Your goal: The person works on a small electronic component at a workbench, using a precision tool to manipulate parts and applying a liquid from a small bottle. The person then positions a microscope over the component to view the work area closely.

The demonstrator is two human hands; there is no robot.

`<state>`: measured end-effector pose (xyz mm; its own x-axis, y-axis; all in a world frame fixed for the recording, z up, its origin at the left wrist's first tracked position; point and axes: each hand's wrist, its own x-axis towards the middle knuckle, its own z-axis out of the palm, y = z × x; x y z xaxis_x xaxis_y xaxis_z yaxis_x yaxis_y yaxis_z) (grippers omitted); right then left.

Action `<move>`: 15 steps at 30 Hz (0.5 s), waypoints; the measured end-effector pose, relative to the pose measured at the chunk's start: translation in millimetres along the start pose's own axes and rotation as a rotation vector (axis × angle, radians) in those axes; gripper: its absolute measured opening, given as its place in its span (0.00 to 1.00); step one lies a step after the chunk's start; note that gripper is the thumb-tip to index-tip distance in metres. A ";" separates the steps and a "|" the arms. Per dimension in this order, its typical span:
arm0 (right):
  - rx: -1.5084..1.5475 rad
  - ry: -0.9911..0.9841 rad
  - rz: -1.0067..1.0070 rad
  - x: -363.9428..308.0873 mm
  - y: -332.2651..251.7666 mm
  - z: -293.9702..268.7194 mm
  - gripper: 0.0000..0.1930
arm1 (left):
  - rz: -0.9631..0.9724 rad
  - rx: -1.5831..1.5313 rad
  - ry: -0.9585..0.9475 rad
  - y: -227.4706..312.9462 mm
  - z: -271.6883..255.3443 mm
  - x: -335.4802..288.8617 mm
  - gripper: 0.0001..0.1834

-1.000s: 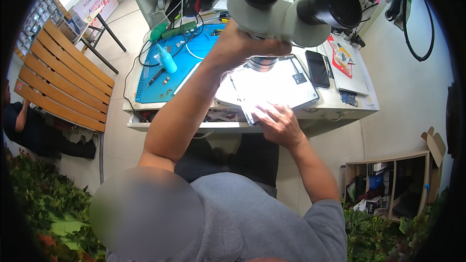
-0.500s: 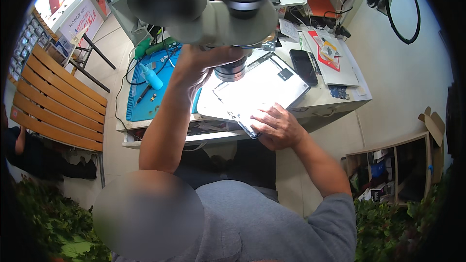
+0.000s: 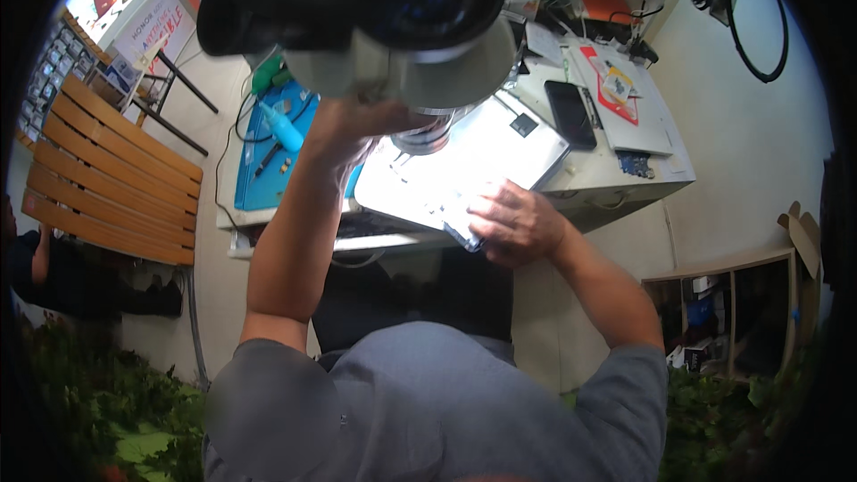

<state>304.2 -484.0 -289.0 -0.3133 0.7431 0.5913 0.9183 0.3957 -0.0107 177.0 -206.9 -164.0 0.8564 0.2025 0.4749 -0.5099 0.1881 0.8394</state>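
A stereo microscope with dark eyepieces fills the upper middle of the view. My left hand is closed around its lower body beside the lens; some fingers are hidden behind it. Beneath the lens lies a flat, tablet-like device, glaring white under the light, with a dark edge and a small black square near its far corner. At its near edge my right hand grips it with curled fingers. Glare washes out the parts around those fingertips.
On the desk's left, a blue mat carries a light-blue squeeze bottle and a dark pen-like tool. A black phone lies right of the device, near a small blue circuit board. A slatted wooden bench stands left.
The view has shifted, and the microscope's eyepieces look larger and lower, covering more of the desk. Both hands keep nearly the same places and grips.
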 end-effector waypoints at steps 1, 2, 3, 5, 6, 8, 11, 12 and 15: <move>0.015 0.006 0.007 -0.9 0.3 -1.9 0.22 | -0.017 -0.002 0.003 -0.7 0.7 0.3 0.35; 0.017 0.011 0.004 -1.4 2.5 -4.2 0.22 | -0.031 -0.004 0.006 -0.4 1.0 1.3 0.34; 0.022 -0.001 0.009 -6.1 1.4 -3.6 0.23 | 0.010 0.017 -0.006 0.0 4.3 1.9 0.34; 0.033 0.001 0.023 -7.0 0.8 -7.1 0.24 | 0.035 0.014 -0.016 -1.8 6.6 0.5 0.32; 0.037 0.001 0.031 -7.4 -0.1 -8.0 0.24 | 0.048 0.012 -0.022 -2.7 7.7 0.0 0.31; 0.044 -0.020 0.061 -5.3 -1.4 -10.0 0.24 | 0.020 0.064 -0.067 -0.7 4.1 2.7 0.30; 0.029 -0.075 0.126 6.7 -12.4 -14.0 0.23 | 0.012 0.073 -0.080 1.4 3.6 1.8 0.30; 0.026 -0.100 0.163 13.2 -17.8 -15.5 0.22 | 0.013 0.088 -0.076 2.3 4.6 1.9 0.30; -0.009 -0.155 0.248 21.2 -32.5 -15.5 0.22 | 0.018 0.118 -0.067 4.6 8.7 0.0 0.30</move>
<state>271.5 -489.5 -263.6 -0.1115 0.8904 0.4413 0.9733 0.1875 -0.1324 175.3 -214.4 -157.8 0.8527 0.1391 0.5035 -0.5156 0.0695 0.8540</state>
